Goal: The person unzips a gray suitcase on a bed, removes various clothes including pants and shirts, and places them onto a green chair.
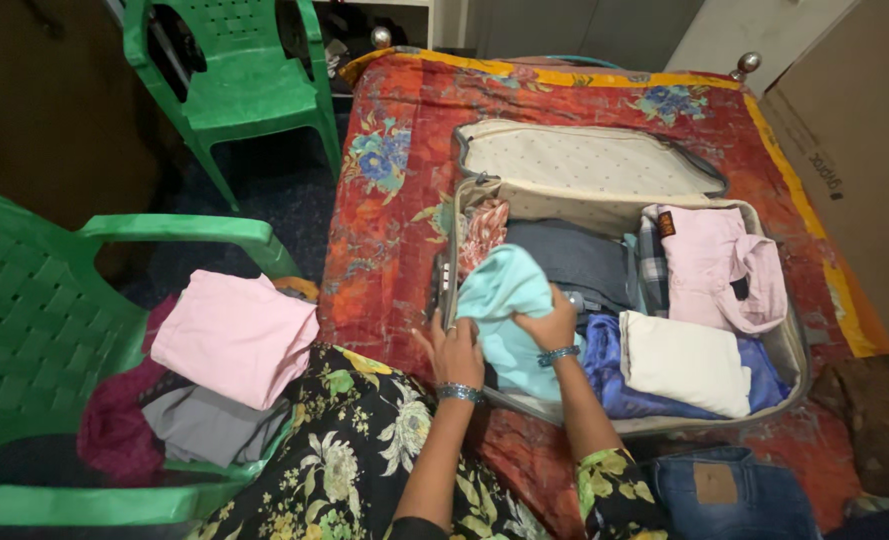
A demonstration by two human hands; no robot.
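Here, both hands, left (456, 352) and right (549, 325), grip a folded turquoise garment (504, 310) in the open suitcase (789, 350), left of a cream cloth (684, 362).

Teal garment (504, 300): soft matt cloth; chair (34, 330): glossy green plastic w/ lattice; bedspread (394, 190): printed cloth.

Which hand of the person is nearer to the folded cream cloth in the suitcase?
Right. The right hand grips the light blue garment just left of the cream cloth; the left hand is farther away, at the suitcase edge.
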